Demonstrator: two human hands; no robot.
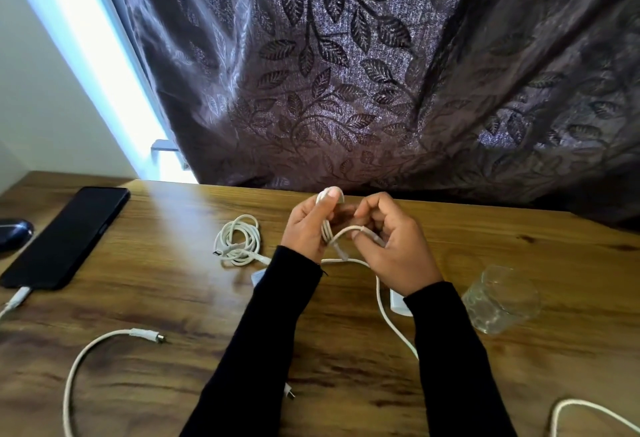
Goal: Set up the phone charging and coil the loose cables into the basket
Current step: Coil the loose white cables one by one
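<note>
Nearest, down at the desk [346, 350] front edge: two loose white cords [74, 367], still uncoiled. Further in, left hand [304, 228] pinching a small bundle of white cable [327, 225], right hand [394, 246] curled round its free end, looping. Best kept tight: even loops, tail tucked under the last turn. Beside them, a finished coil [239, 239]; phone [65, 239] already plugged in at left. Glass jar [502, 298] at right, apparently empty. No basket in sight.
</note>
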